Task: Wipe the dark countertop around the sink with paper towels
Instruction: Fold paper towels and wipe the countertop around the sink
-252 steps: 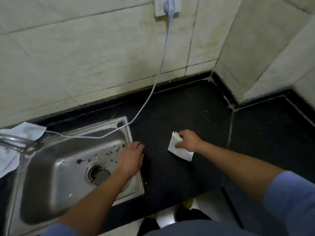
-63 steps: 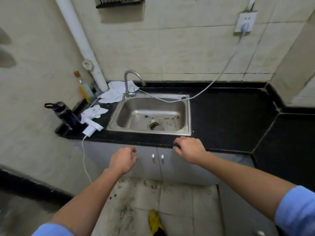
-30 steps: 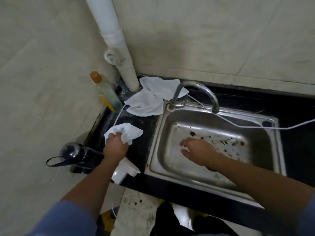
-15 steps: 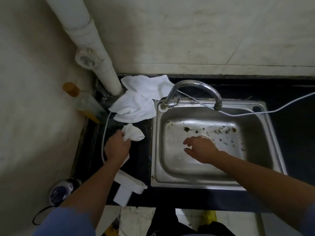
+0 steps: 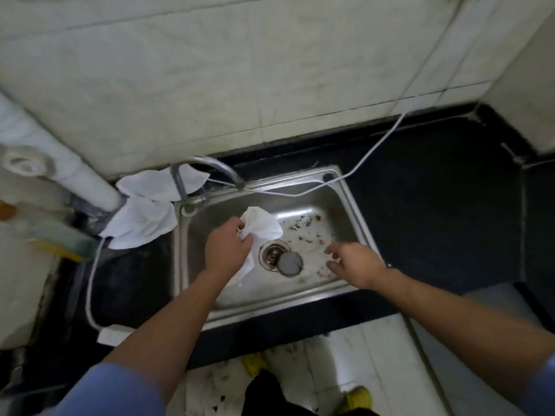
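Transfer step: left hand (image 5: pixel 225 250) grips a crumpled white paper towel (image 5: pixel 263 225) above the stainless steel sink (image 5: pixel 285 307); right hand (image 5: pixel 356 264) hovers empty, fingers spread. Next, I judge, the towel must be pressed onto the dark table (image 5: pixel 435 220).

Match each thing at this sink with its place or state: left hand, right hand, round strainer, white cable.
Things:
1. left hand
2. right hand
3. round strainer
4. white cable

Places or states:
a. lies in the basin next to the drain hole
b. crosses the back rim of the sink
c. grips a paper towel
d. open, holding nothing

Pairs: 1-c, 2-d, 3-a, 4-b
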`<move>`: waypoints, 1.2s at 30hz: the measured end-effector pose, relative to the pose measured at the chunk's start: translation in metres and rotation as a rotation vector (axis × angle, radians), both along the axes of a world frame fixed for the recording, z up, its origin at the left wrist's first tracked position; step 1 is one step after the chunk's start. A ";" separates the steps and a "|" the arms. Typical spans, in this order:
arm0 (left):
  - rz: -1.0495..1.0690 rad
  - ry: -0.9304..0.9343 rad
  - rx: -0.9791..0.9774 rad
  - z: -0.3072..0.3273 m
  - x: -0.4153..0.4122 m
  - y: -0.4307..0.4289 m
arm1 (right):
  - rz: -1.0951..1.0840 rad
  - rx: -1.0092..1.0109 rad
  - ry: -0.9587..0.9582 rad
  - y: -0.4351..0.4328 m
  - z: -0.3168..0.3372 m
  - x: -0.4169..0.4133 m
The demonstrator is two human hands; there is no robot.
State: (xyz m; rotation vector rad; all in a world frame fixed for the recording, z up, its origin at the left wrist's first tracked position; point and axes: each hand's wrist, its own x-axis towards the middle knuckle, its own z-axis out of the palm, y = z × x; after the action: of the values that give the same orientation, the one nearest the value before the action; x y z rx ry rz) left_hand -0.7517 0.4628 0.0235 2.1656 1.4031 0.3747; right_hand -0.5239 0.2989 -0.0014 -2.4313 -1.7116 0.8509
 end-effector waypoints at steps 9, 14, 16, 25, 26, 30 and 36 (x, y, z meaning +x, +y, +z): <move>-0.348 -0.035 -0.063 0.009 0.191 -0.131 | -0.287 -0.014 -0.091 -0.182 0.016 0.139; -0.500 0.012 -0.026 0.012 0.272 -0.158 | -0.422 0.007 -0.077 -0.225 0.008 0.174; -0.545 0.002 -0.026 0.009 0.303 -0.162 | -0.456 0.018 -0.066 -0.234 0.003 0.185; -0.782 0.125 0.096 -0.042 0.392 -0.161 | -0.564 -0.076 -0.116 -0.248 -0.008 0.256; -0.811 0.171 0.095 -0.053 0.391 -0.161 | -0.568 -0.082 -0.110 -0.246 -0.012 0.260; -0.932 0.323 0.022 -0.089 0.365 -0.163 | -0.543 -0.114 -0.060 -0.236 -0.026 0.266; -0.768 0.211 -0.076 -0.099 0.341 -0.164 | -0.461 0.028 -0.035 -0.195 -0.028 0.280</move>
State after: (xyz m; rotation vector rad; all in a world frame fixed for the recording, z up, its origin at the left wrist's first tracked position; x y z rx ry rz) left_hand -0.4103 0.2990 -0.0752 2.5220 0.5678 -0.1953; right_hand -0.2440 0.1035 -0.0297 -2.6665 -1.0815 0.7165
